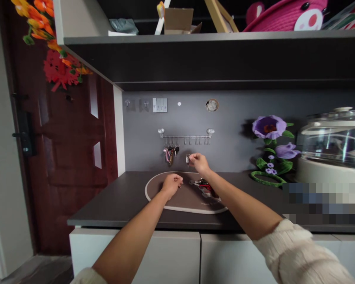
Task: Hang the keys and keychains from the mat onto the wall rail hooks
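Note:
My right hand (198, 162) pinches a small bunch of keys (187, 160), which hangs from the fingertips just below the hook rail (185, 137) on the grey wall. Over the oval mat (158, 201), my left hand (172, 185) is closed with thumb and fingers together; what they hold, if anything, is too small to make out. Several keys on rings (170, 153) hang from the left-hand hooks of the rail. On the mat's right part lies a pile of more keys (203, 186), partly hidden behind my right forearm.
A dark countertop (112, 201) carries the mat, purple fabric flowers (269, 128) and a large clear-lidded appliance (334, 142) on the right. Overhead juts a shelf (195, 59) with a box and a pink basket. A dark red door (65, 189) stands left.

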{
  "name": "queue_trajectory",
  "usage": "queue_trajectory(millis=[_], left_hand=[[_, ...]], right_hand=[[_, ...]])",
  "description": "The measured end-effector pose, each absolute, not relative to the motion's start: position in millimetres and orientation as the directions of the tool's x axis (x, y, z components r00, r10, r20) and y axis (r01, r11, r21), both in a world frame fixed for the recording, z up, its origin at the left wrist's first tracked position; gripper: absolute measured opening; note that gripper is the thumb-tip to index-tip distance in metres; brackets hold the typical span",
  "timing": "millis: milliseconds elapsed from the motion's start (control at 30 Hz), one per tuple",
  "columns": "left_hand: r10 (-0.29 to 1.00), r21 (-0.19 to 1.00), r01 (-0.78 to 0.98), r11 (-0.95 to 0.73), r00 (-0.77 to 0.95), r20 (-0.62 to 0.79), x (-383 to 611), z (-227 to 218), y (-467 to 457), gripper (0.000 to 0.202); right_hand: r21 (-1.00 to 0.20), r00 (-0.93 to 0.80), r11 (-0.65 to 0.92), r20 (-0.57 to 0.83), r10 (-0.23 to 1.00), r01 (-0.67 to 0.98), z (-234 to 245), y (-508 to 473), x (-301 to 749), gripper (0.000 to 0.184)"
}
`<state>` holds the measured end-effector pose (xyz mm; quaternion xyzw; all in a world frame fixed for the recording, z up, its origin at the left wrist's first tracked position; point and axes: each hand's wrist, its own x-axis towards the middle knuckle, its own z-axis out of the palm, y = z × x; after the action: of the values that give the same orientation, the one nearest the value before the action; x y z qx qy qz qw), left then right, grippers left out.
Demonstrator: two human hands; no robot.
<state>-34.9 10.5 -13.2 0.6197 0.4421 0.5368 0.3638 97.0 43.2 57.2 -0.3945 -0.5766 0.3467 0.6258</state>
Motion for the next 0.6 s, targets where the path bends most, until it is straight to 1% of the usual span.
queue_trajectory(millis=[133,300,400,533,600], left_hand=[[0.94,0.928,0.149,-0.341,0.034,0.34,-34.4,-14.6,12.4,0.01],[0.942,0.928,0.163,-0.335,0.045,0.332,-34.1,-15.4,14.5,0.01],[0.947,0.932,0.165,-0.322,0.048,0.319,-33.8,-14.4,14.1,0.01],[0.953,0.938,0.166,-0.303,0.049,0.3,-33.3,-11.7,12.2,0.011],[0.955,0.94,0.167,-0.296,0.045,0.293,-33.0,-10.2,11.1,0.011]], right_hand=[[-0.9,0.153,0.435,0.427,0.891,-0.023,81.9,59.3,90.5,0.004],[-0.914,0.265,0.407,0.389,0.882,-0.011,103.8,79.5,82.0,0.009],[-0.916,0.297,0.402,0.382,0.875,-0.004,108.8,94.0,77.0,0.012],[-0.926,0.356,0.376,0.366,0.86,0.042,106.6,117.4,72.1,0.014],[-0.912,0.371,0.397,0.407,0.834,0.108,103.1,129.6,71.5,0.013]])
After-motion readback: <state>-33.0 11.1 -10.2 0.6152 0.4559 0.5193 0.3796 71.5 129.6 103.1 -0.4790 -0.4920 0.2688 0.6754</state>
